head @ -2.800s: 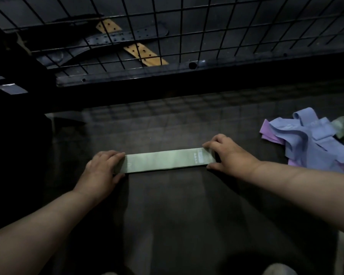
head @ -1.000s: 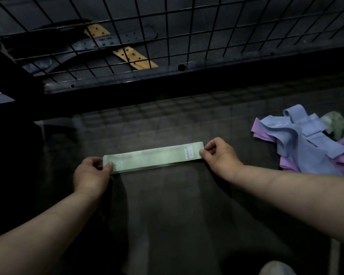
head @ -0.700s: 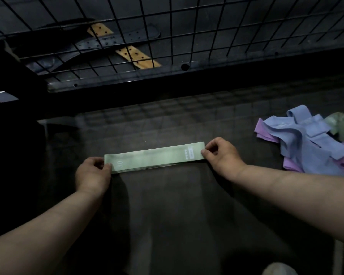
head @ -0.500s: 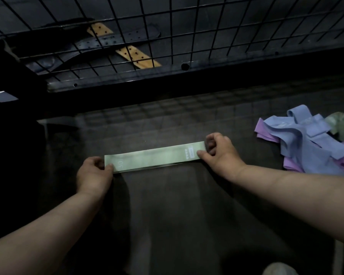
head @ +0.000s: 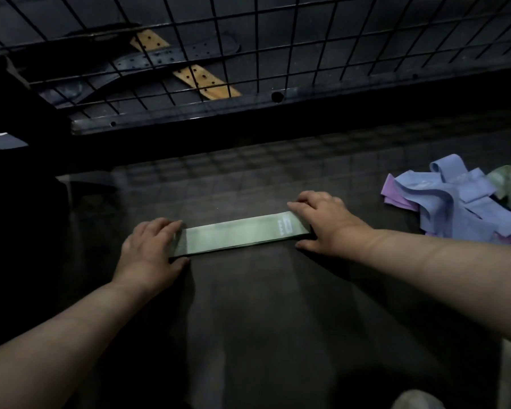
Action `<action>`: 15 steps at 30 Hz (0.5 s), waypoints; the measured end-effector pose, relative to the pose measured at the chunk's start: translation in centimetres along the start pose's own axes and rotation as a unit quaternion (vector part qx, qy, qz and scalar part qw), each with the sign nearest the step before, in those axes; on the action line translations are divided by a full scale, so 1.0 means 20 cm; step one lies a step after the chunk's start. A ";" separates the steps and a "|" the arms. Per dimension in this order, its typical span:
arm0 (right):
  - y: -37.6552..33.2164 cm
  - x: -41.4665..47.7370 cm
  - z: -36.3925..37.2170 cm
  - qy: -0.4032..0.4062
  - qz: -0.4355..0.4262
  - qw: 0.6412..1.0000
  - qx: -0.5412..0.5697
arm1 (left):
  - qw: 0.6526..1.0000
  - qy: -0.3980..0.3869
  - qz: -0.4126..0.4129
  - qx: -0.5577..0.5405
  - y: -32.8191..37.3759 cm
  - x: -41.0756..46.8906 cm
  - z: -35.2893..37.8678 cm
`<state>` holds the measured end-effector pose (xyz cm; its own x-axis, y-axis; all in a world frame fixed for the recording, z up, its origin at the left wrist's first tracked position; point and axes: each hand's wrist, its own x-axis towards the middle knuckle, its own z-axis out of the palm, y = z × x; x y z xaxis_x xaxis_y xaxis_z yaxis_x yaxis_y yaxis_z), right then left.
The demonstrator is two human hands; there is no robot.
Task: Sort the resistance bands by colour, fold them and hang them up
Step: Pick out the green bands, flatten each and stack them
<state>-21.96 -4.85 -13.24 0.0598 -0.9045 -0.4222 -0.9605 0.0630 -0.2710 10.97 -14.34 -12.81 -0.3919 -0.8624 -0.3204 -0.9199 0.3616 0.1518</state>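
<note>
- Green band [head: 236, 233] is pinned at both ends. The left hand [head: 148, 249] lays nearly straight fingers [head: 165, 227] palm-down over the left end, with the thumb along the near edge. The right hand [head: 325, 222] spreads its fingers [head: 300, 203] over the right end, thumb on the near side.
- Neither hand looks closed round the band. Both seem to press it flat, though I cannot tell whether a thumb tip is tucked under an edge.
- Between the hands the band lies flat on the dark table [head: 263, 320]. Its long axis runs left to right and angles slightly away toward the right, and the white print [head: 284, 225] is near the right end.
- With one end at each hand, neither hand is nearer. A fold would probably bring one end across the long axis onto the other.
- A heap of bands [head: 449, 202], blue over purple with some green at its far side, lies well apart beyond the right forearm.
- A wire grid [head: 248, 39] rises behind the table, which I judge is where the bands get hung.
</note>
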 end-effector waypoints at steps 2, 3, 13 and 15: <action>-0.02 0.00 -0.02 -0.001 -0.045 0.997 -0.055 | 0.999 0.001 0.040 0.016 0.00 0.01 0.00; -0.04 0.01 -0.02 -0.005 -0.060 0.995 -0.074 | 0.998 -0.006 0.050 0.025 0.01 0.03 0.00; -0.13 0.09 -0.03 -0.026 -0.077 0.993 -0.089 | 0.992 -0.036 0.098 0.067 0.06 0.07 -0.01; -0.13 0.09 -0.02 -0.030 -0.080 0.993 -0.084 | 0.992 -0.042 0.100 0.068 0.07 0.08 -0.01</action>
<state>-19.41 -6.94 -12.88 0.2265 -0.8703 -0.4373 -0.9690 -0.1556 -0.1921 9.18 -15.25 -12.91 -0.5610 -0.7385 -0.3740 -0.8153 0.5713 0.0949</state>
